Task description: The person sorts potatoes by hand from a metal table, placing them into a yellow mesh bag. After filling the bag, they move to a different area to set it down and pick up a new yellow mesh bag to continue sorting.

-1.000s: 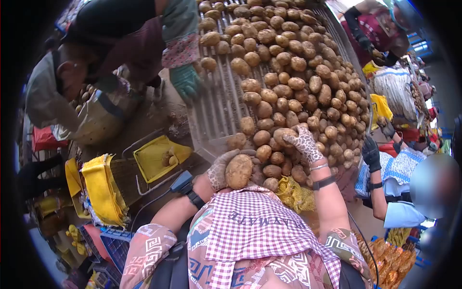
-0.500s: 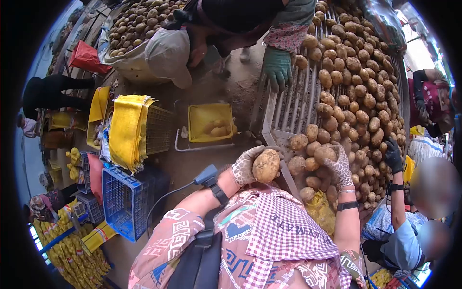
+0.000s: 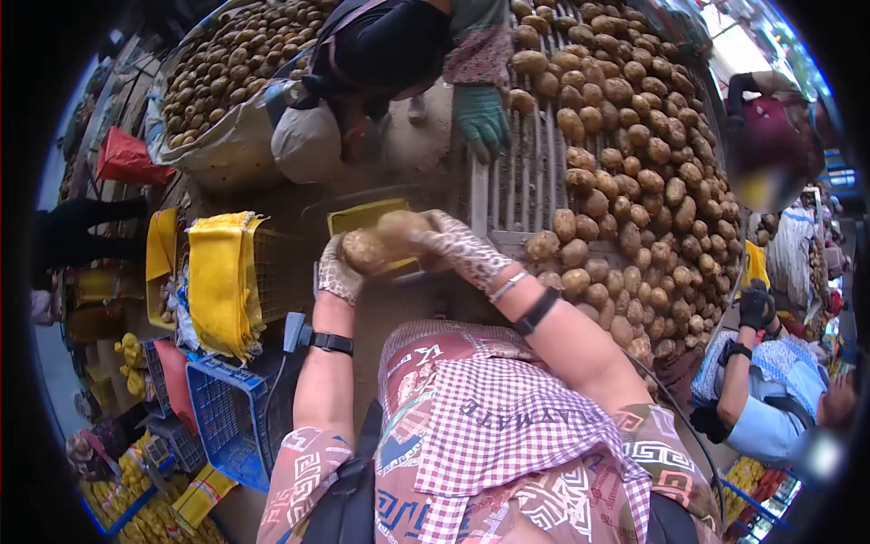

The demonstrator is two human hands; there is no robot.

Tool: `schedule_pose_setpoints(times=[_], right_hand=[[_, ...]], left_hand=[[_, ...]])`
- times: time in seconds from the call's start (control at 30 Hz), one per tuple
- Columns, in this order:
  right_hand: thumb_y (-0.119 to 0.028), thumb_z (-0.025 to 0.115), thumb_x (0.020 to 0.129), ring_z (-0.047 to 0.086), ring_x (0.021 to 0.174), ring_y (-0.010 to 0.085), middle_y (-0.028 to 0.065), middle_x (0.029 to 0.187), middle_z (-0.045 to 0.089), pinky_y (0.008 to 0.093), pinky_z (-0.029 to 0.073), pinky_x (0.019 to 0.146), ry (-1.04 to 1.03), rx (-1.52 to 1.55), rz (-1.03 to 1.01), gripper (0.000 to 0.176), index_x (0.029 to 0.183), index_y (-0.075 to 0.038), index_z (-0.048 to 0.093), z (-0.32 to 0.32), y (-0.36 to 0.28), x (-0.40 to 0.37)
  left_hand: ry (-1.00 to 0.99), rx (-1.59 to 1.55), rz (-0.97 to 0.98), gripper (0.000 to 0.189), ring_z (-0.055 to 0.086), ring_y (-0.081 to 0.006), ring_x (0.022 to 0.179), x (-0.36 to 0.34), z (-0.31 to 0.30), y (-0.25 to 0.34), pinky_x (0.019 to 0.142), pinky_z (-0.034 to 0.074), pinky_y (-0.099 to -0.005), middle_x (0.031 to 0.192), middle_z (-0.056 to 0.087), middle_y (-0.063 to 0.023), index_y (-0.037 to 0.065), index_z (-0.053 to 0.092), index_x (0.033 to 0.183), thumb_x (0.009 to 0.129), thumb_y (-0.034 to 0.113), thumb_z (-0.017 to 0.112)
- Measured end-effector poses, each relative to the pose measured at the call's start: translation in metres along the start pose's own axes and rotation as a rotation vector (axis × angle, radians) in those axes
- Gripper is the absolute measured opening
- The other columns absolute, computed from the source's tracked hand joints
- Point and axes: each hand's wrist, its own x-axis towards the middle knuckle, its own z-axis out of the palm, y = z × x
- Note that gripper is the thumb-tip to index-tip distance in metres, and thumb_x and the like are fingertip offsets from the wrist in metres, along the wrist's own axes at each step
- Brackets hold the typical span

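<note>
Both of my hands wear spotted gloves and are in front of me, over the yellow-lined crate point(image 3: 367, 216). My left hand point(image 3: 338, 272) is wrapped round a potato point(image 3: 364, 251). Close beside it, my right hand point(image 3: 453, 245) grips another potato point(image 3: 402, 230), blurred by motion. The two potatoes touch or overlap in view. To the right, many potatoes point(image 3: 648, 177) are spread over a slatted metal rack point(image 3: 515, 186).
A co-worker's green-gloved hand point(image 3: 482, 120) rests at the rack's left side. Left are yellow sacks point(image 3: 220, 281) on a crate and a blue crate point(image 3: 227, 408). A large sack of potatoes point(image 3: 213, 150) stands upper left. Another person in light blue point(image 3: 770, 399) is at the right.
My left hand has moved left and up with its potato. My right hand has left the pile and swung left, carrying a potato beside the other. The view has shifted.
</note>
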Motion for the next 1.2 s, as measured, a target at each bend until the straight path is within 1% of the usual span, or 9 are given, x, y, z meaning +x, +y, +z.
schedule_pose_setpoints(times=[0.07,0.2,0.37,0.57,0.63,0.83,0.93,1.03,1.2], right_hand=[[-0.031,0.068,0.084,0.055,0.117,0.0301,0.0216,0.123,0.057,0.0361,0.041,0.101,0.036,-0.434,-0.219,0.057,0.127,0.004,0.049,0.011,0.004,-0.006],[-0.028,0.065,0.086,0.055,0.115,0.0322,0.0211,0.120,0.059,0.0373,0.041,0.100,0.171,-0.357,-0.283,0.049,0.124,0.001,0.053,-0.018,0.024,-0.054],[-0.019,0.063,0.084,0.063,0.098,0.0304,0.0183,0.102,0.066,0.0380,0.049,0.089,0.975,-0.599,-0.335,0.031,0.109,-0.003,0.062,-0.109,0.064,-0.167],[-0.021,0.070,0.083,0.063,0.097,0.0304,0.0192,0.103,0.066,0.0390,0.050,0.088,1.618,-0.493,0.190,0.037,0.110,0.000,0.060,-0.228,0.168,-0.295],[-0.028,0.068,0.081,0.045,0.126,0.0382,0.0267,0.134,0.047,0.0426,0.036,0.106,1.599,-0.753,0.446,0.062,0.131,0.002,0.047,-0.226,0.150,-0.321],[-0.029,0.076,0.074,0.040,0.131,0.0362,0.0232,0.140,0.042,0.0426,0.034,0.109,1.451,-0.863,0.218,0.075,0.137,-0.007,0.044,-0.321,0.148,-0.355],[-0.035,0.077,0.074,0.042,0.130,0.0362,0.0230,0.138,0.045,0.0412,0.036,0.108,1.307,-0.843,0.468,0.078,0.137,-0.004,0.044,-0.337,0.142,-0.343],[-0.042,0.076,0.075,0.051,0.121,0.0375,0.0245,0.128,0.054,0.0416,0.039,0.104,1.488,-0.519,0.198,0.075,0.132,0.001,0.048,-0.303,0.130,-0.315],[-0.039,0.070,0.081,0.046,0.127,0.0362,0.0215,0.138,0.047,0.0404,0.037,0.107,0.898,-0.551,-0.045,0.071,0.138,-0.004,0.044,-0.204,0.086,-0.279]], left_hand=[[0.201,0.098,-0.020,0.048,0.047,-0.0287,0.124,0.002,0.011,0.000,0.105,0.037,-0.0506,0.131,0.053,-0.0109,0.011,0.054,0.126,0.090,0.043,0.051],[0.174,0.201,0.014,0.063,0.029,-0.0309,0.137,0.039,-0.011,-0.005,0.107,0.030,-0.0501,0.154,0.024,-0.0069,0.022,0.035,0.143,0.088,0.046,0.055],[-0.075,0.147,-0.058,0.051,0.040,-0.0278,0.130,0.040,-0.024,-0.006,0.107,0.032,-0.0439,0.141,0.044,-0.0067,0.013,0.048,0.135,0.093,0.042,0.052],[-0.591,0.479,-0.263,0.050,0.059,-0.0228,0.102,-0.046,0.029,-0.055,0.092,0.046,-0.0354,0.117,0.061,-0.0110,0.006,0.056,0.125,0.091,0.042,0.058],[-0.608,0.579,-0.329,0.052,0.061,-0.0220,0.097,-0.076,0.066,-0.081,0.089,0.048,-0.0343,0.114,0.062,-0.0114,0.004,0.055,0.125,0.090,0.041,0.061],[-0.776,0.908,-0.457,0.059,0.062,-0.0215,0.096,-0.129,0.146,-0.148,0.088,0.049,-0.0349,0.110,0.063,-0.0111,0.001,0.054,0.125,0.083,0.041,0.068],[-0.894,0.954,-0.585,0.062,0.061,-0.0256,0.103,-0.135,0.179,-0.176,0.091,0.048,-0.0384,0.116,0.061,-0.0125,0.002,0.051,0.130,0.085,0.042,0.066],[-0.912,0.910,-0.635,0.060,0.059,-0.0270,0.107,-0.132,0.210,-0.212,0.092,0.049,-0.0407,0.121,0.059,-0.0128,0.005,0.049,0.132,0.087,0.041,0.064],[-0.757,0.794,-0.715,0.064,0.057,-0.0291,0.112,-0.124,0.260,-0.277,0.091,0.049,-0.0454,0.124,0.057,-0.0119,0.009,0.042,0.139,0.089,0.044,0.060]])
